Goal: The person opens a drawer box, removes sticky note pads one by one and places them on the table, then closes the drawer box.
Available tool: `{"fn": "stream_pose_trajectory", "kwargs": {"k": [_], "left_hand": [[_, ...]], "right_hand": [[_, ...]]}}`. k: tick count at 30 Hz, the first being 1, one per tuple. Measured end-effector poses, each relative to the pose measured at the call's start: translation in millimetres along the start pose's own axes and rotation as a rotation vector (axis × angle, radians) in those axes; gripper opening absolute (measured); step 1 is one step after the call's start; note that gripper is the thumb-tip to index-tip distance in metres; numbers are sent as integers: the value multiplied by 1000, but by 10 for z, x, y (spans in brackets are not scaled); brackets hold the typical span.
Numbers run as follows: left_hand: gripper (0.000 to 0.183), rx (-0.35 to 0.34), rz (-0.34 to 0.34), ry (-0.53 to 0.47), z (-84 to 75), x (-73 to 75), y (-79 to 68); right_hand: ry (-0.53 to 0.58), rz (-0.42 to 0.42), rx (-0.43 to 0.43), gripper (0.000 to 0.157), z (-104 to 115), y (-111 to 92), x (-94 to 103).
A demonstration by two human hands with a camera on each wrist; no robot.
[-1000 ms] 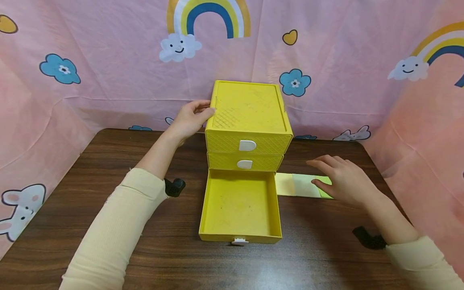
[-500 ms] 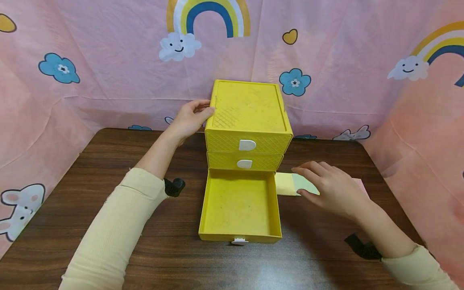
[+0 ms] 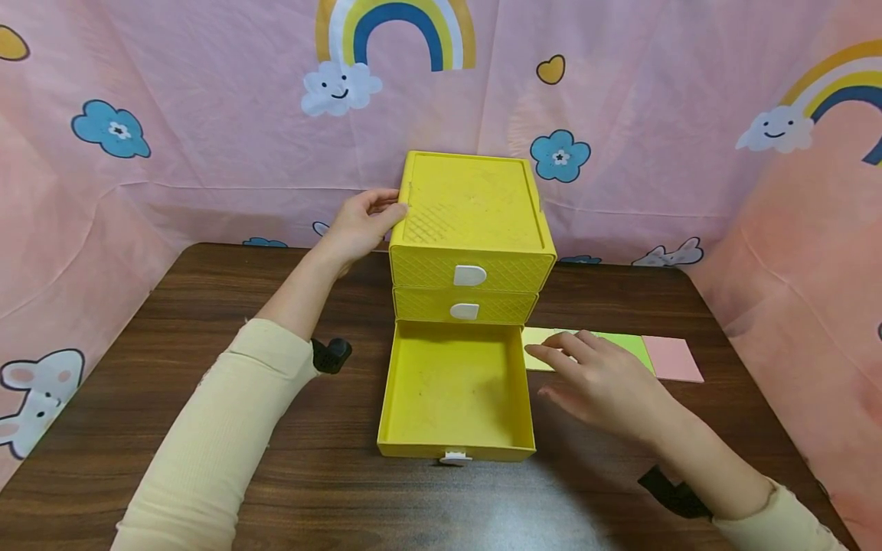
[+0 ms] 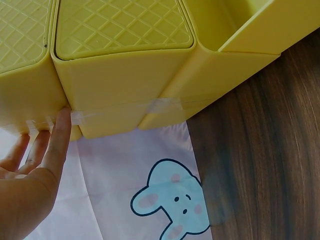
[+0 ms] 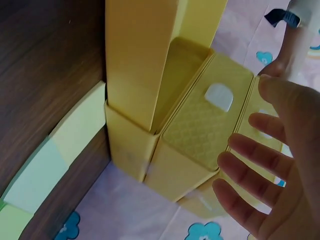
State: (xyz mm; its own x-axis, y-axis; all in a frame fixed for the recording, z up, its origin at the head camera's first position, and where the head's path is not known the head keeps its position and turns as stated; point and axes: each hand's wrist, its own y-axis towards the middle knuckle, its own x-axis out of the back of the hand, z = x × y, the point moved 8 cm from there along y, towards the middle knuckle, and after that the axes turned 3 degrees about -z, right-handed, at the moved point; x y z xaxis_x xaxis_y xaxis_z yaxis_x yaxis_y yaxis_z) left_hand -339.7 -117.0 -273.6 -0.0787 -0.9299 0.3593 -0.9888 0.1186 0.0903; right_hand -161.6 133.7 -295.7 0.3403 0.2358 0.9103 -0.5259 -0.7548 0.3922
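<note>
A yellow three-tier drawer unit [image 3: 475, 203] stands on the table with its bottom drawer [image 3: 451, 390] pulled out and bare inside. My left hand [image 3: 361, 228] rests against the unit's left side, thumb at the top edge; the left wrist view shows its fingers [image 4: 59, 137] straight along the wall. To the right of the unit lies a strip of coloured sticky notes [image 3: 673, 359], with yellow, mint, green and pink pads. My right hand [image 3: 599, 383] hovers over the strip beside the drawer, fingers spread and holding nothing, and covers part of the notes.
The brown wooden table [image 3: 310, 474] carries the unit. Behind and at both sides hangs a pink printed cloth [image 3: 241, 99]. White tabs [image 3: 470, 275] serve as drawer handles. A black strap [image 3: 674, 492] is on the right wrist.
My right hand has moved left and slightly down towards the open drawer, uncovering the pink and green notes. The left hand and the drawer unit have stayed in place.
</note>
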Motion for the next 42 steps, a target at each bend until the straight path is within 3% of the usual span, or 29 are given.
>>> {"fn": "stream_pose_trajectory", "kwargs": {"k": [20,25,29,42], "left_hand": [[52,18,5,-31,14,0,2],[52,20,7,-34,14,1,-3],[51,22,9,-35,17,-4,-5],[52,15,8,-10,12,-10,-5]], "right_hand": [[-68,-75,134,52,602,10,-60],[-41,-127,169,27,774,2,-90],[-22,-163,195,33,890,8,-128],[-37,-147,256,19,1166,119,-139]]}}
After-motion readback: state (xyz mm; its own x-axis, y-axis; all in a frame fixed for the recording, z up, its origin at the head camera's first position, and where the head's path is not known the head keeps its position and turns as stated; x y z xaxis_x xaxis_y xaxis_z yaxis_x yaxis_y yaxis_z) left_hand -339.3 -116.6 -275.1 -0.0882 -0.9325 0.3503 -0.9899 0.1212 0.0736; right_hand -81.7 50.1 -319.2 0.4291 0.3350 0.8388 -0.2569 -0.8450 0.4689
